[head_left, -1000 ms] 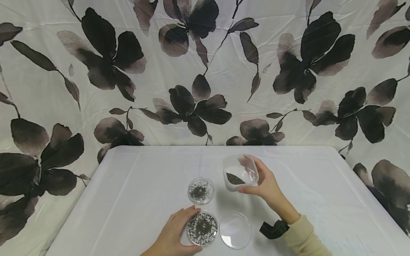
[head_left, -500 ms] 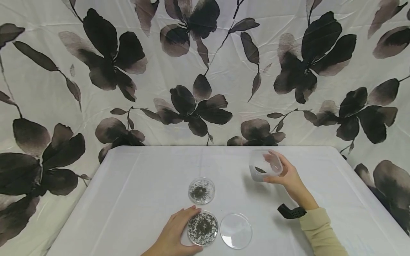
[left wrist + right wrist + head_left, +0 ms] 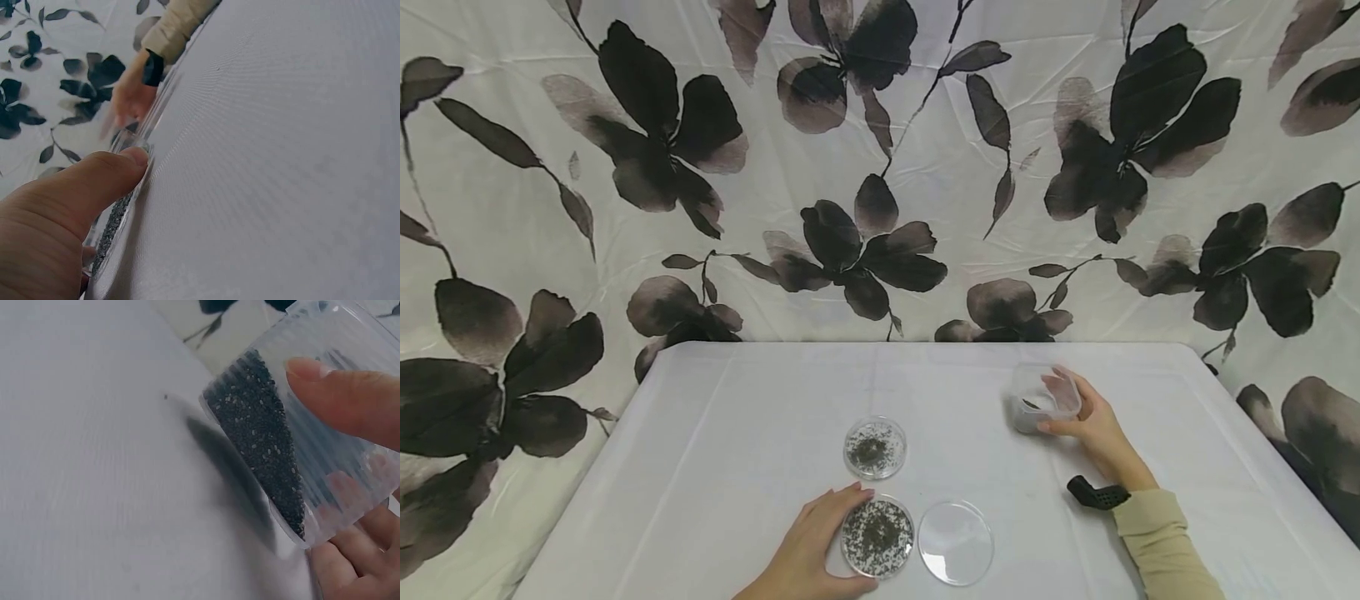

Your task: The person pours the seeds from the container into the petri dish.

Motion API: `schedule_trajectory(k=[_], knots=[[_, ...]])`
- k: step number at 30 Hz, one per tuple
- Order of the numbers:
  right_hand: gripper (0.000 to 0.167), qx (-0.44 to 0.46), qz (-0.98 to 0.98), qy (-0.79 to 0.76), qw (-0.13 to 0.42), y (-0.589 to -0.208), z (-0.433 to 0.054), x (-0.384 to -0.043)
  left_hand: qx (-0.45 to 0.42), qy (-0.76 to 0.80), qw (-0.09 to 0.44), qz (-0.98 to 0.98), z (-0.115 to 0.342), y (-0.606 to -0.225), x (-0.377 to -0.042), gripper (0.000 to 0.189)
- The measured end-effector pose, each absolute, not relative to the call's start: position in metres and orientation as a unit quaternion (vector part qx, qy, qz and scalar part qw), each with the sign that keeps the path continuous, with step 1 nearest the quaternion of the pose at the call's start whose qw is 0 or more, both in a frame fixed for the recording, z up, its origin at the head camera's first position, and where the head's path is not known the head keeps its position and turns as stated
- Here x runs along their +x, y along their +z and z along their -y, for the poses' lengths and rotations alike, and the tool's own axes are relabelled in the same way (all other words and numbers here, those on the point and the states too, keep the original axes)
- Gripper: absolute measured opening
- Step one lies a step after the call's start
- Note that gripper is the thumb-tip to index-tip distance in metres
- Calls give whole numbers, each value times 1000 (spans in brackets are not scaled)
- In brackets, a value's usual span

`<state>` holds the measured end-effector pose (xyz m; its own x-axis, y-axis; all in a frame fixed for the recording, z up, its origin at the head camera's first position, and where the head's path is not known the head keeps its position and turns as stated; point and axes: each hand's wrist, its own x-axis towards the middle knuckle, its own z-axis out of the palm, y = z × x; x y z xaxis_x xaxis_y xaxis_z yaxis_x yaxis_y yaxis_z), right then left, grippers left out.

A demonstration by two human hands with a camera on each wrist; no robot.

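My right hand (image 3: 1093, 429) grips a clear plastic container (image 3: 344, 350) from its right side, low over the far right of the table. Small dark seeds (image 3: 259, 437) with some pale ones are heaped in one corner of the tilted container. At the front, my left hand (image 3: 820, 546) holds a round petri dish (image 3: 877, 537) between thumb and fingers. Dark seeds cover a white layer in that dish, densest at its middle. In the left wrist view, the thumb (image 3: 106, 178) presses on the dish's edge.
Behind the held dish stands a second petri dish (image 3: 875, 448) with dark seeds gathered at its centre. A clear round lid (image 3: 956, 543) lies just right of the held dish. A white cloth (image 3: 737, 433) covers the table; a floral sheet (image 3: 865, 167) hangs behind.
My right hand has carried the container to the right, away from the dishes, and then lowered it towards the table. My left hand stays at the front dish.
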<state>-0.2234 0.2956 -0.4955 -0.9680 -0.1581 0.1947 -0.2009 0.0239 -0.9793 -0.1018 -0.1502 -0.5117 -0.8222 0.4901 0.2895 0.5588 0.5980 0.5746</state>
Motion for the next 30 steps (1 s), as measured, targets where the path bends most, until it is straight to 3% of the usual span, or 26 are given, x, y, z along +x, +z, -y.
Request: schedule_trajectory(k=[6, 19, 30], knots=[[96, 104, 714, 692, -10, -500, -300, -223, -301, -337, 61, 890, 151, -512, -102, 102], [96, 135, 685, 716, -5, -499, -300, -220, -313, -333, 76, 886, 153, -510, -101, 103], [86, 167, 757, 630, 41, -429, -308, -216, -318, -336, 78, 883, 150, -514, -104, 100]])
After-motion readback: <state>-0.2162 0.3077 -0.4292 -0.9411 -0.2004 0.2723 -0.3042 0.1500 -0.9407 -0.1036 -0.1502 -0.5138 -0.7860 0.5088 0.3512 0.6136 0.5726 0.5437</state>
